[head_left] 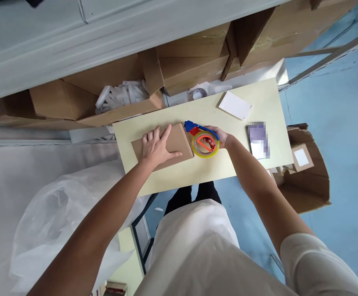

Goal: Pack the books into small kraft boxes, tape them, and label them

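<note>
- Head view: the cardboard box [179, 142] lies flat on the tabletop [179, 116], its visible top face shut.
- The hands: the left hand [156, 144] is spread wide, palm down, pressing on the box without gripping it; the right hand [218, 137] is curled around the tape dispenser [205, 144].
- The dispenser's blue head is at the box's near-right end, touching or just beside it; which, I cannot tell.
- Done, as far as shows: the box is closed on top and the dispenser is in hand.
- Left: no strip can be made out on the top face, and the end is too hidden to judge, so work there seems unfinished.
- Small labelled boxes [302, 158] sit in an open carton [316, 179] beyond the tabletop's right end.
</note>
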